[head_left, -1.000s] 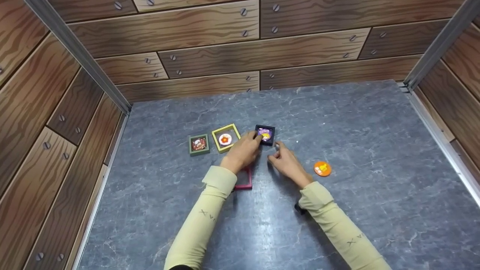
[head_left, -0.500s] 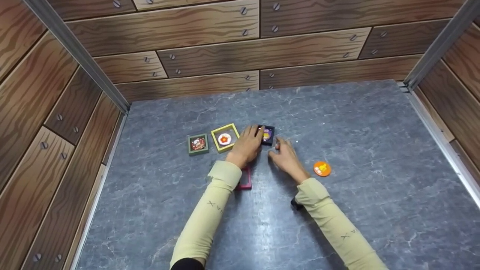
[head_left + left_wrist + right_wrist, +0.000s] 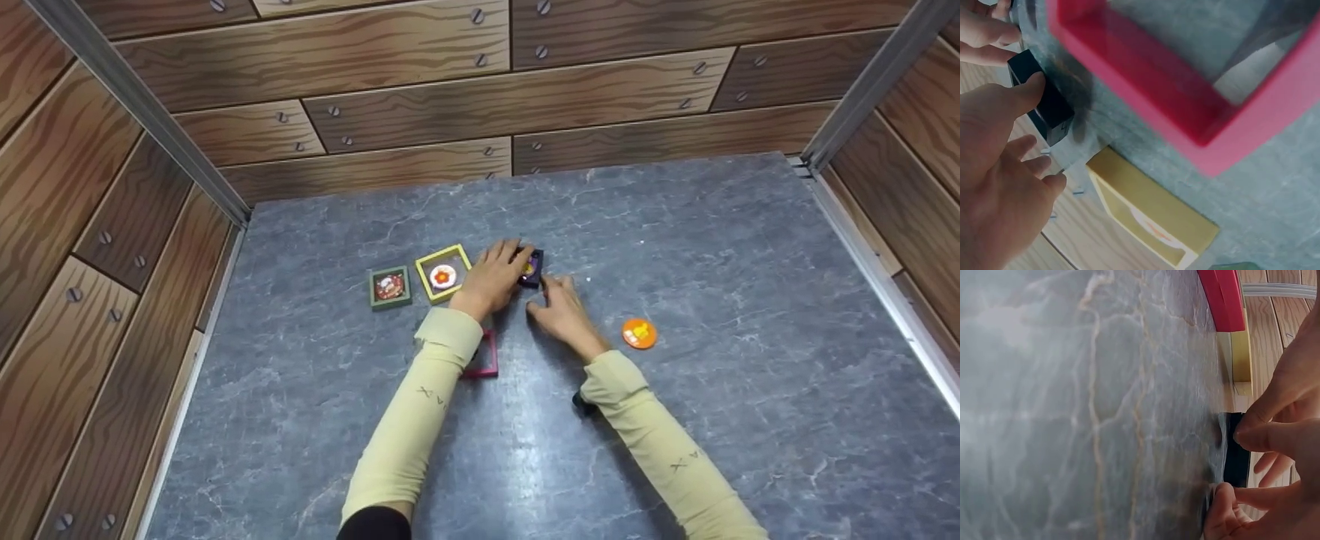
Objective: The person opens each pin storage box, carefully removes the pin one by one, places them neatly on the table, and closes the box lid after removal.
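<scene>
A small square black frame (image 3: 536,271) with a purple and yellow picture inside lies on the grey marbled table. My left hand (image 3: 491,279) reaches over its left side and grips it. In the left wrist view the thumb presses on the near wall of the black frame (image 3: 1053,109), and the other fingers are beyond it. My right hand (image 3: 564,313) is just to the right, its index fingertip right at the frame's near right corner and its thumb held apart. The right wrist view shows both hands close about the black frame (image 3: 1235,464).
Left of the hands lie a yellow frame (image 3: 422,274) with a flower disc and a green frame (image 3: 389,304) with a red and white picture. A pink-red frame (image 3: 493,356) is partly under my left wrist. An orange disc (image 3: 640,333) lies right. Wood-patterned walls (image 3: 420,120) enclose the table.
My left hand's fingers have moved farther over the black frame, hiding more of its picture. My right index finger has come in to the frame's corner. The head view has shifted slightly.
</scene>
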`<state>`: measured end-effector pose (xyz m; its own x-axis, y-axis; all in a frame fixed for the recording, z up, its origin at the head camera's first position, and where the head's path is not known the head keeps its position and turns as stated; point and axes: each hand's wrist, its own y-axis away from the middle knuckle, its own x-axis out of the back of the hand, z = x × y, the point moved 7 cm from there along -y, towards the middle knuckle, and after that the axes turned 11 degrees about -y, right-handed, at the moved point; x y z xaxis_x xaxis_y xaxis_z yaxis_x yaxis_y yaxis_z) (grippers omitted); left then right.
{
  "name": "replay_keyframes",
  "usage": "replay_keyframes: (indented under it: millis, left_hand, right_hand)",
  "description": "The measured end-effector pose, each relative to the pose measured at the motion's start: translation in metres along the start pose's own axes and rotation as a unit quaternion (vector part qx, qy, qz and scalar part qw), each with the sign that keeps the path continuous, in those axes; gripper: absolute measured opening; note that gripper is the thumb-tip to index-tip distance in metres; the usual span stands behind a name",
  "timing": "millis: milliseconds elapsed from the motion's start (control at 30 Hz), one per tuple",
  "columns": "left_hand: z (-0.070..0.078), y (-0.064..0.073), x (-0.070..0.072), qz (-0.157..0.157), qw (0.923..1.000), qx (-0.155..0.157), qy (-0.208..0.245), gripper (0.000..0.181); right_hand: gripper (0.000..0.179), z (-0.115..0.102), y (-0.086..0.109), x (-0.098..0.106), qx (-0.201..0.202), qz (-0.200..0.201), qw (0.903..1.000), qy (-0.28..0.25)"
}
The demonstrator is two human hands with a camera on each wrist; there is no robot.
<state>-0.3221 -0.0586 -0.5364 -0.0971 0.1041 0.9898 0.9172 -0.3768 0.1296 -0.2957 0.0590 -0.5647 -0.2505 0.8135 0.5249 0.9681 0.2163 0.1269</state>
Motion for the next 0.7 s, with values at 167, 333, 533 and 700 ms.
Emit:
replay_keyframes:
  millis: [167,333,533,700]
  left_hand:
    - [-0.0008,-0.002,0.0029,-0.012,0.9998,-0.007,-0.013,0.065]
    - [0.001,-0.0033,0.0033,-0.012,0.9999,-0.006,-0.009,0.064]
    - [0.0056,-0.0012,0.0026,0.013,0.9996,-0.023,0.011,0.059]
    - [0.0079,0.0049,0.0001,0.03,0.9988,-0.032,0.024,0.059]
  right_hand:
    - [0.07,-0.0039,0.0011,-0.0031,0.005,-0.006,1.0,-0.001]
    - [0.07,-0.0034,0.0015,-0.0027,0.002,-0.007,1.0,-0.001]
    - [0.07,-0.0003,0.0037,-0.0007,0.004,0.001,1.0,-0.007]
    - [0.064,0.0029,0.0054,0.0002,0.011,0.008,0.9997,-0.021]
